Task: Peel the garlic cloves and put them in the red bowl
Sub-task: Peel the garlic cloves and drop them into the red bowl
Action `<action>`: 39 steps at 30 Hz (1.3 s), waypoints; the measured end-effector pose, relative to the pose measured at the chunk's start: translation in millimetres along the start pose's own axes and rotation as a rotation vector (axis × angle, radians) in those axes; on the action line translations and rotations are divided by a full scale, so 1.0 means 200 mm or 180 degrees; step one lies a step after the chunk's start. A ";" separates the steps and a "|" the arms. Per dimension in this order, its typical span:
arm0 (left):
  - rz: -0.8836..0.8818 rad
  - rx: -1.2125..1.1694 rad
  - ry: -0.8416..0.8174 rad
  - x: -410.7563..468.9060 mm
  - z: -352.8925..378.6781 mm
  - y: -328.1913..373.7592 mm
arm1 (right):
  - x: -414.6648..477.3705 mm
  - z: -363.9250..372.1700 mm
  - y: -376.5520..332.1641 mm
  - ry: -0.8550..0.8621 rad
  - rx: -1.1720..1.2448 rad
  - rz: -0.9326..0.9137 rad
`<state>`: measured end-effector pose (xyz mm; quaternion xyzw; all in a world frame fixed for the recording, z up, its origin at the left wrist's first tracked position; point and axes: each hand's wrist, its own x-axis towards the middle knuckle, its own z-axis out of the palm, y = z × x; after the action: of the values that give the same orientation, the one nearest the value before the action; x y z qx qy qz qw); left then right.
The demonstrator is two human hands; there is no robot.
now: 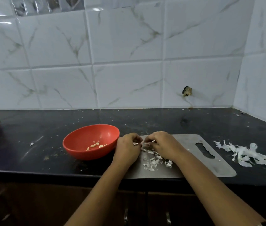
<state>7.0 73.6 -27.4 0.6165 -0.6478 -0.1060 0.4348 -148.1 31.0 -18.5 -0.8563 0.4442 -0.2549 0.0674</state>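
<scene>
Over the flat grey steel cutting board (194,162), the left hand (126,150) and right hand (161,144) meet with fingers curled, both pinching what seems to be a small white garlic clove (142,144). Papery skin scraps (155,160) litter the board. Peeled pale cloves (96,145) lie in the round red plastic bowl (80,154) on the black counter (47,128), just left of the hands.

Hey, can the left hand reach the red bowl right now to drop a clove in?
Probably yes. The left hand sits right beside the red bowl, which is open on top with nothing between them. Both it and the right hand are pinching the garlic clove, though.
</scene>
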 end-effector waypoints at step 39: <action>-0.0469 0.0037 0.0377 -0.04 0.12 0.15 | -0.20 -0.10 0.15 0.1060 0.0211 0.0784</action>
<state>-31.4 78.6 -25.1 0.6701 -0.5745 -0.0972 0.4598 -197.2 46.9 -26.8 -0.7388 0.5419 -0.3972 0.0518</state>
